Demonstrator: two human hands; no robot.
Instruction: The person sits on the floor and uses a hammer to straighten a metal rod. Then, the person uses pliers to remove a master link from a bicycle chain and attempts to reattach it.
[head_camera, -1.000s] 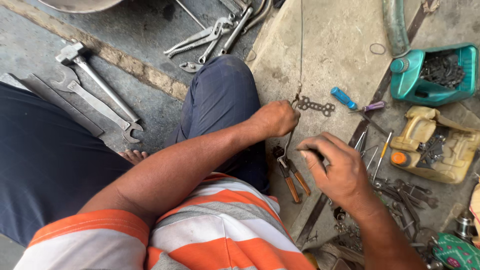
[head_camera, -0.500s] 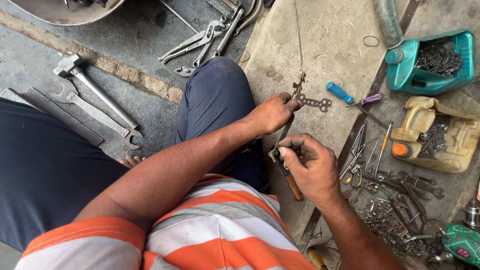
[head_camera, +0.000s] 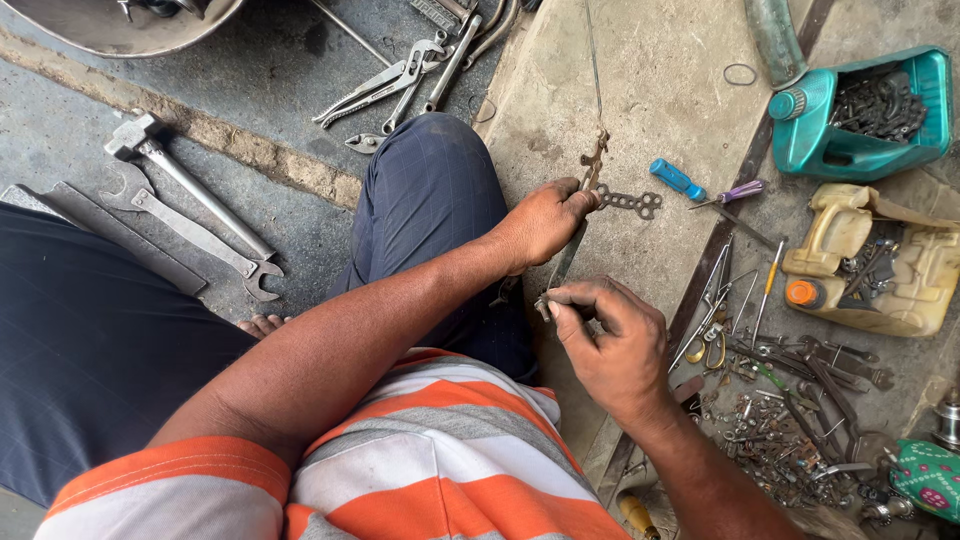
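Note:
My left hand (head_camera: 545, 220) grips the middle of a long, rusty flat metal tool (head_camera: 594, 160) whose notched top end points away from me. A thin wire (head_camera: 592, 60) runs from that end up the concrete slab. My right hand (head_camera: 610, 340) pinches the tool's lower end near my knee (head_camera: 430, 190). A flat multi-hole wrench (head_camera: 632, 203) lies on the slab just right of my left hand, apart from it.
A blue-handled screwdriver (head_camera: 677, 178) and a purple one (head_camera: 740, 190) lie to the right. Further right are a teal cut-open can (head_camera: 850, 150) of parts, a yellowish jug (head_camera: 880, 300), and several loose tools (head_camera: 790, 400). Pliers (head_camera: 385, 85), a hammer (head_camera: 175, 170) and spanners (head_camera: 205, 235) lie left.
My right hand has moved left, off the ground by the orange-handled pliers, and closed on the tool's lower end. My left hand has lifted the tool, which is now tilted.

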